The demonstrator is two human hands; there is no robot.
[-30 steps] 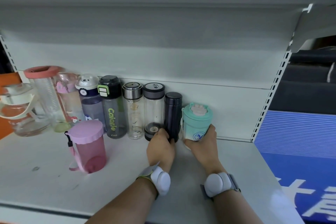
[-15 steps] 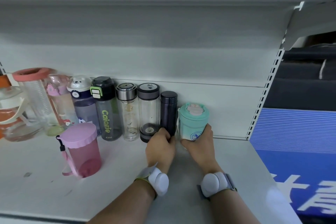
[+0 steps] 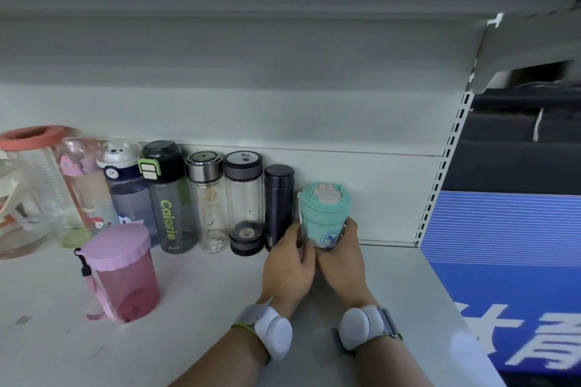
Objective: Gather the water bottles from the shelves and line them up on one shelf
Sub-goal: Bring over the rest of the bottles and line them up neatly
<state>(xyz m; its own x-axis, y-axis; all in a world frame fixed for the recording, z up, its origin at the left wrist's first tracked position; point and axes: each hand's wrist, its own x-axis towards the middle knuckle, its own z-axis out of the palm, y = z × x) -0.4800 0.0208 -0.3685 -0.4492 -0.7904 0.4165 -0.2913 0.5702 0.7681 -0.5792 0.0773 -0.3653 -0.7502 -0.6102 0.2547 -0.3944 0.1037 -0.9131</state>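
A row of bottles stands along the back wall of the white shelf [image 3: 204, 308]: a bear-lid bottle [image 3: 125, 188], a grey "Calorie" bottle [image 3: 169, 198], two clear glass bottles [image 3: 209, 201] [image 3: 245, 201] and a slim dark flask [image 3: 278, 204]. At the row's right end a teal cup [image 3: 323, 217] stands upright. My right hand [image 3: 344, 261] grips its lower part. My left hand [image 3: 290, 261] touches the cup's left side, beside the dark flask's base. A pink lidded cup [image 3: 121, 270] stands alone in front of the row.
A tall clear jar with a coral rim [image 3: 37, 179], a pink-decorated bottle [image 3: 85, 185] and a glass jug [image 3: 12, 214] stand at far left. A perforated shelf upright [image 3: 440, 173] and a blue sign [image 3: 509, 276] border the right side. Another shelf overhangs above.
The teal cup has slid left and now stands close to the dark flask. My left hand has moved from the flask's base to the cup's side. The view shifted right.
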